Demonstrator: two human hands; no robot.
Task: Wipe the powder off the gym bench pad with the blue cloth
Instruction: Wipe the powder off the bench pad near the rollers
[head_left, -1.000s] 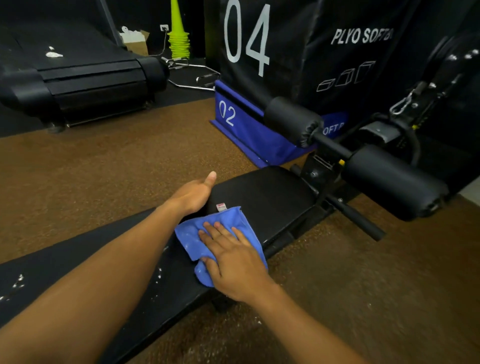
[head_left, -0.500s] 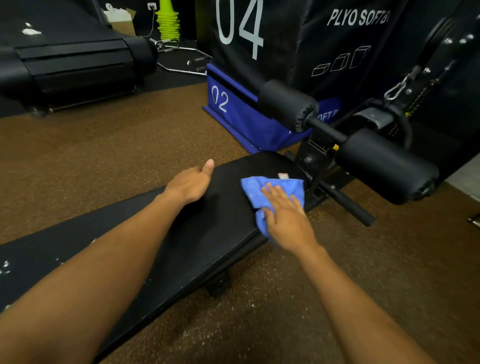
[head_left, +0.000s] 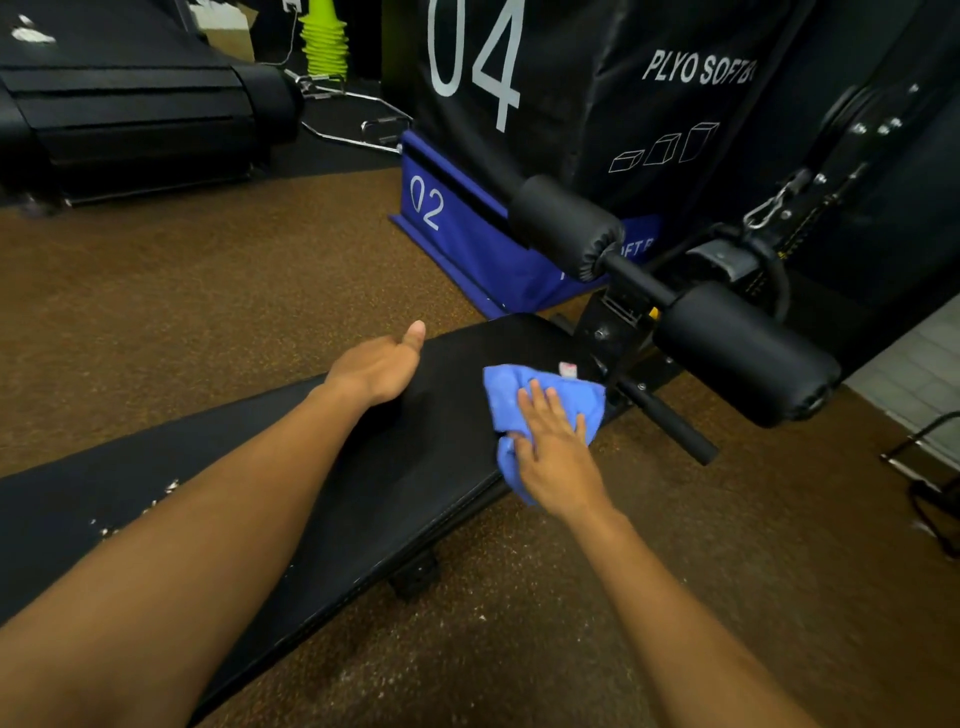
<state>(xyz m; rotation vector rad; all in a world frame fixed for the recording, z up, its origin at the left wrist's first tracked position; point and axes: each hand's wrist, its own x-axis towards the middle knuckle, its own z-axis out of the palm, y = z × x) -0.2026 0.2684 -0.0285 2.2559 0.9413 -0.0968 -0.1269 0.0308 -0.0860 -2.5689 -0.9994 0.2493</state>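
The black gym bench pad (head_left: 426, 457) runs from the lower left toward the middle of the view. White powder specks (head_left: 135, 512) lie on its near left part. The blue cloth (head_left: 524, 395) is bunched at the pad's far right edge, with a small white tag at its top. My right hand (head_left: 553, 452) presses flat on the cloth with straight, spread fingers. My left hand (head_left: 382, 366) rests on the pad's far edge to the left of the cloth, thumb pointing up; its fingers are hidden behind the pad's edge.
Two black foam leg rollers (head_left: 727, 343) on a metal frame stand just beyond the bench end. A blue plyo box marked 02 (head_left: 467, 244) and a black one marked 04 (head_left: 545, 78) stand behind. A treadmill (head_left: 130, 104) sits at the far left. Brown rubber flooring surrounds the bench.
My right hand slid the blue cloth along the pad away from me to its far end near the rollers. The left hand stayed put on the pad's edge.
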